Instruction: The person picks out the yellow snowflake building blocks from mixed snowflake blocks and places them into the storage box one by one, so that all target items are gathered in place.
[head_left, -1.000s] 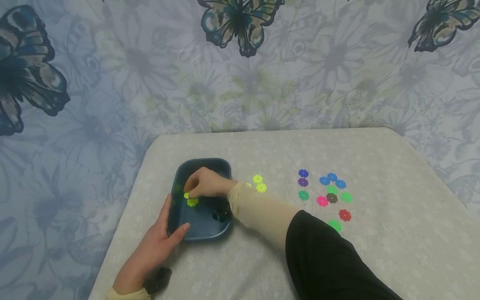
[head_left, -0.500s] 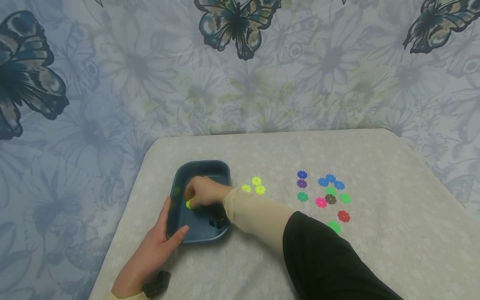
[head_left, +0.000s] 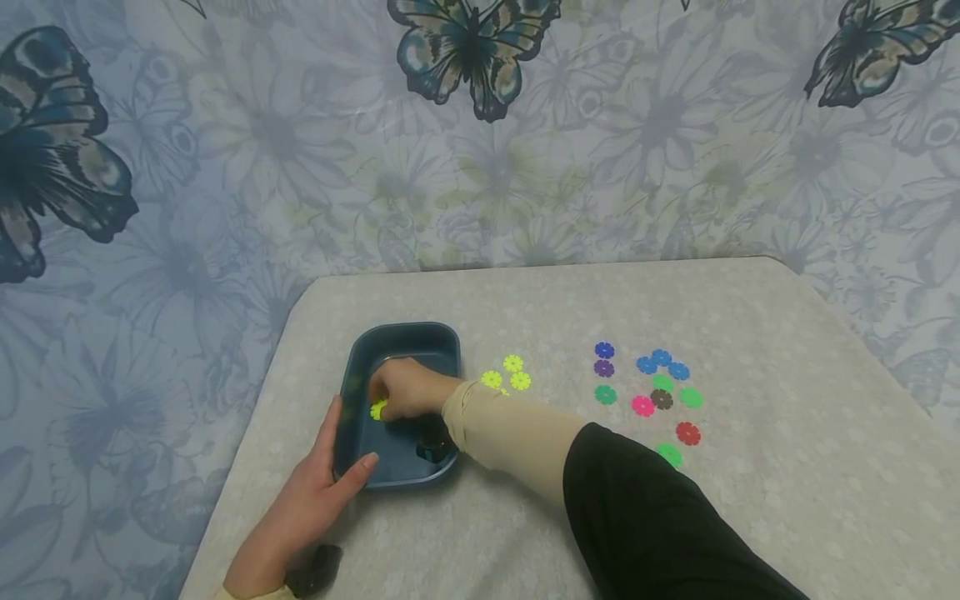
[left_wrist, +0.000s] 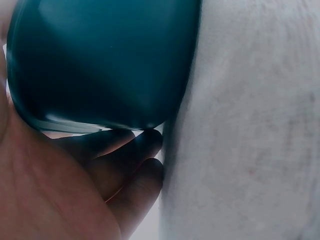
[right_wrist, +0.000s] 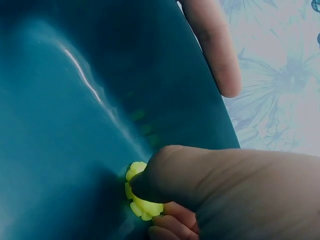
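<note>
My right hand (head_left: 408, 387) reaches down into a dark blue-green tray (head_left: 442, 333) and pinches a bright yellow flower-shaped disc (right_wrist: 142, 195) low over the floor. In the right wrist view the thumb covers part of this disc, and other fingers curl behind it. My left hand (head_left: 300, 492) holds the tray at its near left corner. Its thumb lies over the rim, while the other fingers stretch along the outer wall, as the left wrist view (left_wrist: 125, 165) shows from below.
Right of the tray lie several yellow discs (head_left: 513, 363), partly behind the right sleeve. Farther right are blue discs (head_left: 661, 357), a purple one (head_left: 603, 367), green ones (head_left: 691, 397), a pink (head_left: 642, 406), a brown (head_left: 662, 399) and a red one (head_left: 687, 433). A patterned wall backs the table.
My right hand has moved slightly nearer and lower inside the tray, with yellow still at its fingertips. The left hand has kept its place at the tray's corner.
</note>
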